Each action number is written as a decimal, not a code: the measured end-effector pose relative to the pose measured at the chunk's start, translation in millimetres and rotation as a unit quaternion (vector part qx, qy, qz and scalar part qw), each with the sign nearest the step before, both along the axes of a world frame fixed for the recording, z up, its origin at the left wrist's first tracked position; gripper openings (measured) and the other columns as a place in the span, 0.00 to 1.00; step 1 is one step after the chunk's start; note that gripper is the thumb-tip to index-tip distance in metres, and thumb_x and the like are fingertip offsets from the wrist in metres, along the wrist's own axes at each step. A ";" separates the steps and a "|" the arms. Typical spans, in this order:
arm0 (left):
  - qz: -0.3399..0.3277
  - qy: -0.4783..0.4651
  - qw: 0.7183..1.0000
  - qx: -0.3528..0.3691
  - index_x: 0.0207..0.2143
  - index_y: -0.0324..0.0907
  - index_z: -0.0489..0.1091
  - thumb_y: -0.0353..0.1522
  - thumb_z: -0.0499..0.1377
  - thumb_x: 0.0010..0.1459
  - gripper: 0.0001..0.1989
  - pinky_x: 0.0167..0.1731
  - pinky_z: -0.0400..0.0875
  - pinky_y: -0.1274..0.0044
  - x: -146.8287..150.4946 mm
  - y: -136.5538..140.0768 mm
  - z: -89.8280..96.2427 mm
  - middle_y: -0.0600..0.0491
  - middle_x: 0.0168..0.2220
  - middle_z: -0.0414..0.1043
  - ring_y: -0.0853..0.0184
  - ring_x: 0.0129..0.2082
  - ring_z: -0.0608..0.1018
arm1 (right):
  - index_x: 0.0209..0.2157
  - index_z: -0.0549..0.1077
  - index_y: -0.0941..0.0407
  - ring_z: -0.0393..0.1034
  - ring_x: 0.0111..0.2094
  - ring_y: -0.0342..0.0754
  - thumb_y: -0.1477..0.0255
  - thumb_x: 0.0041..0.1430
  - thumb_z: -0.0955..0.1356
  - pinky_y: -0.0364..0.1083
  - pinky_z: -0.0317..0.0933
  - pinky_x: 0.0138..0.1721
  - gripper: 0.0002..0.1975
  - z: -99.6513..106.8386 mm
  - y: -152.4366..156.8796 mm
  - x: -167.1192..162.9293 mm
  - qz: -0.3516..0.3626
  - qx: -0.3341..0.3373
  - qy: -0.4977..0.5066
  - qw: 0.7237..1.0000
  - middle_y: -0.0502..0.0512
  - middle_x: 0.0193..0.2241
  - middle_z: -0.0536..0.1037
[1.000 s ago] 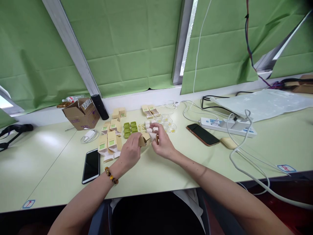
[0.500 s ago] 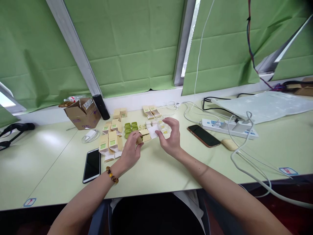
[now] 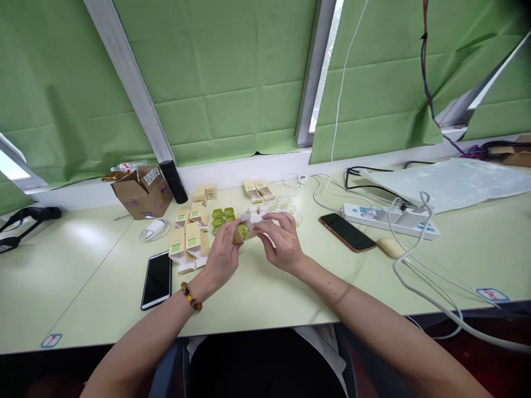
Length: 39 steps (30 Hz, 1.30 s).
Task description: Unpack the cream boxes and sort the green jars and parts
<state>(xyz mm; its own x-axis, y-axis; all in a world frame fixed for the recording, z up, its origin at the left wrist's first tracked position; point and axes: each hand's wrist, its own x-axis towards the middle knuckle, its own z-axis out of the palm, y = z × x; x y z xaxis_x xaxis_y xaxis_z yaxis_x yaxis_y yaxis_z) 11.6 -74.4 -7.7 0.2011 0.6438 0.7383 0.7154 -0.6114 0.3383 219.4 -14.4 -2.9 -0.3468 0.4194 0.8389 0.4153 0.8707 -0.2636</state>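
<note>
My left hand (image 3: 223, 253) is closed around a small kraft cardboard box (image 3: 238, 237), held low over the table. A round green item (image 3: 244, 230) shows inside its open end. From the other side, my right hand (image 3: 282, 243) pinches the box's white-lined flap with bent fingers. Just behind the hands, a cluster of green square containers (image 3: 224, 212) stands on the table, partly hidden by my left hand. Clear plastic cups (image 3: 286, 205) are beyond my right hand. Left of my left hand stand several kraft boxes (image 3: 193, 235) with open flaps and green labels.
A white phone (image 3: 156, 281) lies at left and a brown-edged phone (image 3: 347, 232) at right. Farther right are a power strip (image 3: 390, 220), a beige mouse (image 3: 390, 247) and loose white cables. At the back are a larger carton (image 3: 143, 196), a black cylinder (image 3: 173, 182) and two more boxes (image 3: 258, 190).
My right hand has moved left and down onto the box, its fingers now bent over the flap. The box's opening has turned more toward me, and the green item inside shows more.
</note>
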 end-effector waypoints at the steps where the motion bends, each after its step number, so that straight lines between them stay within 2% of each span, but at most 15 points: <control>1: 0.003 0.001 1.000 -0.001 0.73 0.48 0.50 0.23 0.53 0.68 0.35 0.65 0.67 0.55 0.2 -0.5 0.3 0.40 0.64 0.65 0.55 0.66 0.69 | 0.50 0.78 0.46 0.74 0.53 0.63 0.70 0.66 0.67 0.67 0.56 0.57 0.13 0.1 -0.1 0.7 0.006 -0.022 0.008 1.000 0.56 0.39 0.85; 5: 0.013 0.008 1.000 0.000 0.74 0.47 0.49 0.22 0.53 0.68 0.35 0.65 0.67 0.55 -0.8 -0.3 -1.0 0.40 0.64 0.65 0.55 0.66 0.68 | 0.44 0.80 0.46 0.75 0.46 0.62 0.68 0.65 0.69 0.67 0.55 0.56 0.09 -0.3 -0.9 0.7 0.021 -0.052 0.015 0.998 0.56 0.34 0.84; 11: 0.021 0.064 0.997 0.032 0.75 0.47 0.47 0.20 0.50 0.68 0.37 0.61 0.72 0.58 -2.7 2.2 -3.9 0.39 0.61 0.66 0.55 0.63 0.70 | 0.41 0.80 0.48 0.72 0.44 0.60 0.69 0.63 0.72 0.62 0.57 0.52 0.05 1.6 -5.0 -5.2 0.020 -0.066 0.020 0.997 0.54 0.30 0.83; 15: 0.041 0.145 0.985 0.088 0.75 0.51 0.48 0.18 0.47 0.67 0.38 0.56 0.76 0.60 -3.1 2.4 -5.6 0.38 0.60 0.65 0.53 0.65 0.69 | 0.39 0.80 0.49 0.70 0.42 0.58 0.69 0.63 0.73 0.59 0.58 0.48 0.03 4.5 -7.8 -10.2 0.010 -0.141 0.033 0.989 0.53 0.31 0.82; 19: 0.067 0.220 0.967 0.108 0.75 0.51 0.50 0.19 0.48 0.67 0.37 0.51 0.80 0.61 -3.4 1.4 -6.2 0.36 0.61 0.65 0.50 0.65 0.70 | 0.32 0.76 0.51 0.70 0.43 0.57 0.73 0.59 0.72 0.60 0.57 0.52 0.03 2.0 -9.6 -16.4 0.009 -0.226 0.060 0.972 0.53 0.32 0.81; 24: 0.098 0.276 0.950 0.105 0.75 0.50 0.49 0.20 0.49 0.67 0.37 0.47 0.81 0.64 -0.7 -1.0 -4.0 0.36 0.58 0.66 0.49 0.63 0.72 | 0.29 0.70 0.52 0.69 0.46 0.58 0.76 0.58 0.68 0.60 0.57 0.53 0.06 -2.2 -13.2 -22.8 0.007 -0.251 0.064 0.966 0.54 0.34 0.79; 27: 0.116 0.262 0.955 0.077 0.75 0.49 0.48 0.18 0.48 0.65 0.40 0.45 0.82 0.65 -0.7 -1.0 -3.2 0.36 0.59 0.65 0.50 0.63 0.71 | 0.31 0.69 0.52 0.71 0.47 0.56 0.72 0.61 0.67 0.60 0.59 0.55 0.04 -2.9 -10.2 -21.5 0.045 -0.264 0.124 0.955 0.55 0.39 0.80; 30: 0.128 0.228 0.964 0.049 0.76 0.49 0.46 0.16 0.47 0.62 0.42 0.45 0.82 0.65 -3.5 1.0 -2.9 0.36 0.59 0.65 0.51 0.63 0.70 | 0.33 0.68 0.52 0.74 0.46 0.55 0.64 0.65 0.68 0.57 0.64 0.53 0.08 -5.6 -0.3 -17.1 0.099 -0.316 0.215 0.919 0.56 0.42 0.80; 34: 0.135 0.184 0.973 0.025 0.75 0.49 0.48 0.18 0.47 0.64 0.40 0.45 0.81 0.64 -8.2 5.4 -3.5 0.37 0.58 0.65 0.51 0.60 0.71 | 0.34 0.67 0.51 0.72 0.34 0.52 0.53 0.62 0.70 0.52 0.68 0.40 0.16 -11.2 16.5 -12.3 0.105 -0.388 0.259 0.878 0.51 0.30 0.75; 37: 0.137 0.149 0.979 0.012 0.74 0.48 0.50 0.20 0.49 0.66 0.36 0.47 0.80 0.62 -12.2 9.1 -3.0 0.37 0.58 0.65 0.51 0.59 0.71 | 0.33 0.67 0.50 0.68 0.30 0.50 0.53 0.60 0.70 0.49 0.65 0.34 0.17 -10.8 24.3 -9.0 0.101 -0.406 0.270 0.867 0.49 0.27 0.72; 39: 0.131 0.113 0.985 0.012 0.74 0.47 0.52 0.22 0.50 0.67 0.35 0.52 0.78 0.58 -15.7 11.2 -0.9 0.37 0.59 0.65 0.51 0.60 0.71 | 0.33 0.66 0.50 0.68 0.29 0.49 0.55 0.61 0.69 0.49 0.64 0.33 0.14 -6.5 25.6 -5.2 0.103 -0.398 0.272 0.870 0.49 0.27 0.72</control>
